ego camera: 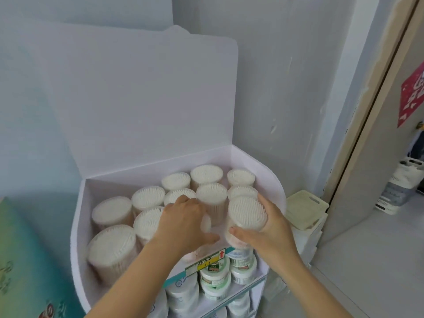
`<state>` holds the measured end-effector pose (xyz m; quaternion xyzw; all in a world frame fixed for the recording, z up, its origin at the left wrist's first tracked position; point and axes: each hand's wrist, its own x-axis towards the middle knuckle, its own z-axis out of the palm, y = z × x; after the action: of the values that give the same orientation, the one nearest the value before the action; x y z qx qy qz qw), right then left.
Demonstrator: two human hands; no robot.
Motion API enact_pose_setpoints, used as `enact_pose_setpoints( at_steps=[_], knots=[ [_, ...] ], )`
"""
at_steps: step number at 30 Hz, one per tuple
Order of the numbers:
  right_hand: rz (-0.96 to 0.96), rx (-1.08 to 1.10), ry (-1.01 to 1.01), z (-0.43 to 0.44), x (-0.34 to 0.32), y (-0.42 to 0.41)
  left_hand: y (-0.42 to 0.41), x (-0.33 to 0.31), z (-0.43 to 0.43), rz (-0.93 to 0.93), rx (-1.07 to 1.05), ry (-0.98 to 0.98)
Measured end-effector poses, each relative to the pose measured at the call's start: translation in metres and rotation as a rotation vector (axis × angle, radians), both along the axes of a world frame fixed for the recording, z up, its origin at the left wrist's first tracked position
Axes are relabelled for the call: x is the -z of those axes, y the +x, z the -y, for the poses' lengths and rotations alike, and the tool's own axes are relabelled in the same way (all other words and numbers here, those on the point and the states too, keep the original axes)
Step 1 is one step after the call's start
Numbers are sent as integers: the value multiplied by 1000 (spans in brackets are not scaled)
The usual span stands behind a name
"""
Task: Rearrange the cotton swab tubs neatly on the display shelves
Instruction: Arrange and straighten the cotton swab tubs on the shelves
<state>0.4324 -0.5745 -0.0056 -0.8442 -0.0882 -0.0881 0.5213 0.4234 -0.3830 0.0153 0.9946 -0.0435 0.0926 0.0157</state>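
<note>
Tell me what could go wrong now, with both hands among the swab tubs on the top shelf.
The right hand grips a tub at the front edge of the top shelf; a slip could drop it past the jars below. The left hand reaches among closely packed tubs, so a careless pull might tip a neighbour.

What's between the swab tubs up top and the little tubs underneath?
In the head view, the shelf's front lip runs between the swab tubs and the little tubs. It carries a yellow price label and a red arrow.
</note>
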Motion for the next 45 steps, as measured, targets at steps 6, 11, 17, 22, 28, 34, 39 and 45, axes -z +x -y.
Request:
enact_pose_setpoints(
  at_steps=[6,11,17,22,28,34,39,45],
  knots=[
    [77,-239,-173,-19,6,28,0,-9,-2,-10,34,28],
    [191,-396,-438,-7,-3,46,-7,-8,-3,-40,26,55],
    [241,-373,-524,13,-13,62,-15,2,4,5,-86,1],
    [346,-362,-657,18,-4,69,-38,10,19,24,-229,57],
    [448,-314,-795,8,13,70,-54,15,27,70,-317,36],
    [426,-356,-860,10,12,63,-57,15,35,64,-346,-5],
    [323,-418,-888,17,-21,70,-57,9,33,42,-362,-30],
    [297,-428,-749,-11,-60,109,-49,-5,18,103,-370,-63]
  ],
)
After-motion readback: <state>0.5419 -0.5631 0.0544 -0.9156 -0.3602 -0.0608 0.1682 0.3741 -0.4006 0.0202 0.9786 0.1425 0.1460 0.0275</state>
